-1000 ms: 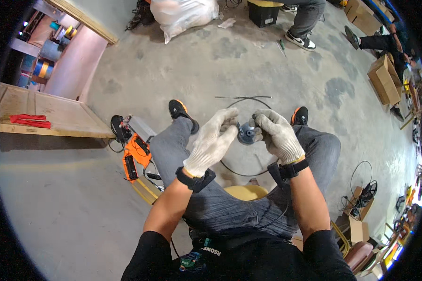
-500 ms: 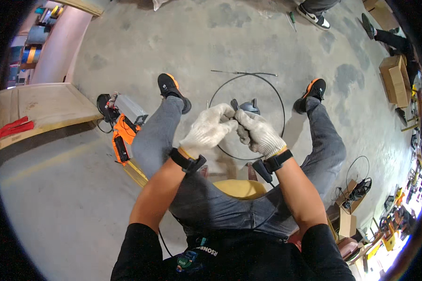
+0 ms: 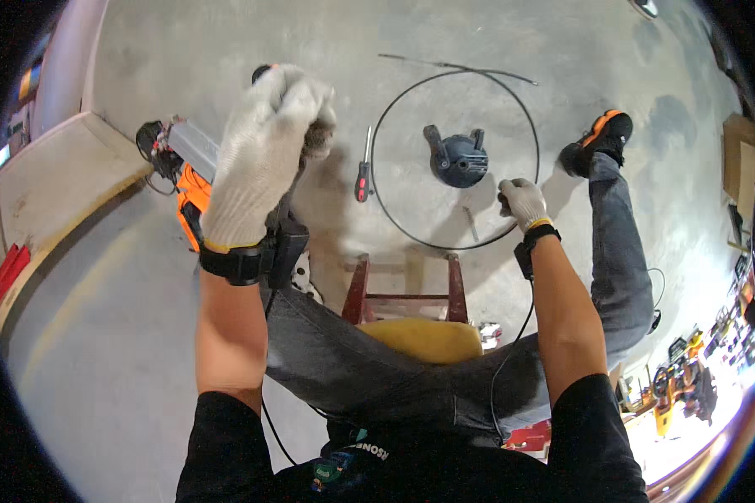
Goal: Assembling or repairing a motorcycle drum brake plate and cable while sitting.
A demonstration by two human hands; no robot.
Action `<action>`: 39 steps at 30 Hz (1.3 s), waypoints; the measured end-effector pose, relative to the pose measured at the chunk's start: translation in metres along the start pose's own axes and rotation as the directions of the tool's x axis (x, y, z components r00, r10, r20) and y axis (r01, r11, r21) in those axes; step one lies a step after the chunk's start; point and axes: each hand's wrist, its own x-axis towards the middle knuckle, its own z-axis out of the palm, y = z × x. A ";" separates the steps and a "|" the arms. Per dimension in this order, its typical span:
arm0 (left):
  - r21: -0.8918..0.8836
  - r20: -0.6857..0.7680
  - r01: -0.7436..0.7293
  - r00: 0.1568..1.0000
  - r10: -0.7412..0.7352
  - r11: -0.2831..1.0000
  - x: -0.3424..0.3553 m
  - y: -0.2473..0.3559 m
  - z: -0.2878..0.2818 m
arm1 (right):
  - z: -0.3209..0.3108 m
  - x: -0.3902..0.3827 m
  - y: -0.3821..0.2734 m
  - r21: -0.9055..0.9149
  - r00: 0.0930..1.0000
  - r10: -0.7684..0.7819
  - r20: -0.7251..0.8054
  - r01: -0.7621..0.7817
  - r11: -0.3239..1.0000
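Grey floor point(image 3: 226, 42) is spreading below. Nearest, the left hand point(image 3: 264, 151) is hanging high, fingers curled; whether grasping anything, I cannot tell. Beyond, the right hand point(image 3: 524, 204) is hovering by a black cable loop point(image 3: 454, 248), fingers curled, grip unclear. A screwdriver point(image 3: 363, 180) is lying beside the loop; a dark metal part point(image 3: 464, 161) is resting inside.

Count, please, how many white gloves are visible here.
2: one glove on the left hand, near the camera; another on the right hand, near the black cable loop. Others may be hidden.
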 end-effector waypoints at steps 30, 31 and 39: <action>0.269 -0.309 0.083 0.951 0.004 0.960 0.015 -0.007 -0.002 | 0.085 0.073 -0.014 0.010 0.894 -0.198 0.401 0.212 0.977; 0.268 -0.310 0.077 0.951 0.010 0.960 0.014 -0.007 -0.002 | 0.090 0.072 -0.014 -0.042 0.896 -0.207 0.393 0.243 0.969; 0.070 -0.255 0.018 0.967 0.000 0.997 0.012 -0.009 0.001 | 0.087 0.072 -0.011 -0.113 0.968 -0.247 0.048 0.251 0.961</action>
